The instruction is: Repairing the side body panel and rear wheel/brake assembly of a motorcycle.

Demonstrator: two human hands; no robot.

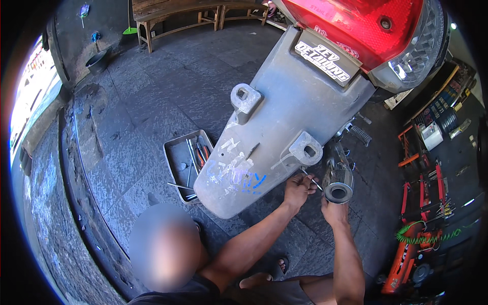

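Note:
My left hand (299, 190) is closed round a thin metal rod (313, 180), below the right edge of a motorbike's grey rear fender (264, 117). The rod slants toward the exhaust muffler (339, 183), whose round open end faces me. My right hand (335, 212) is right beneath the muffler's end, its thumb side at the left of the pipe. Most of its fingers are hidden behind the muffler, so its grip does not show. On the fender are two bracket lugs (306, 148), worn sticker scraps and blue marks.
A tray (175, 189) of hand tools lies on the dark tiled floor (137, 127), left of the fender. Above the fender is the red tail light (361, 25). At right are an orange jack (399, 272), a green coiled hose (427, 236) and red tool racks. Wooden benches (178, 15) stand behind.

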